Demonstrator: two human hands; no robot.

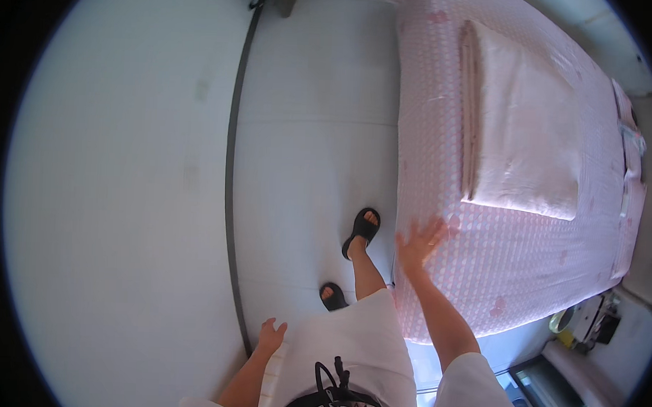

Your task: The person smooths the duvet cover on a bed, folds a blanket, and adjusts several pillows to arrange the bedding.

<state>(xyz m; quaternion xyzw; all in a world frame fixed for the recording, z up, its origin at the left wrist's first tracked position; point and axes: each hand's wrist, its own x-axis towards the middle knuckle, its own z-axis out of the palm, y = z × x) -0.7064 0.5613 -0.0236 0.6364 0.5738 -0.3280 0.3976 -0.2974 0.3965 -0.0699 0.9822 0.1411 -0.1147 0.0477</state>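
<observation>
My right hand is spread and slightly blurred above the near corner of the bed, with nothing in it. Whether it touches the pink patterned bed sheet I cannot tell. Beyond that hand, a folded pale pink quilt lies flat on the sheet, its layered folds facing the bed's long open side. At my other side, my left hand hangs low near the wall, fingers apart and holding nothing.
A white wall with a dark baseboard runs along the left. Between it and the bed lies a pale tiled floor, where my feet stand in black slippers. Pillows line the far bed end. A cluttered bedside table stands lower right.
</observation>
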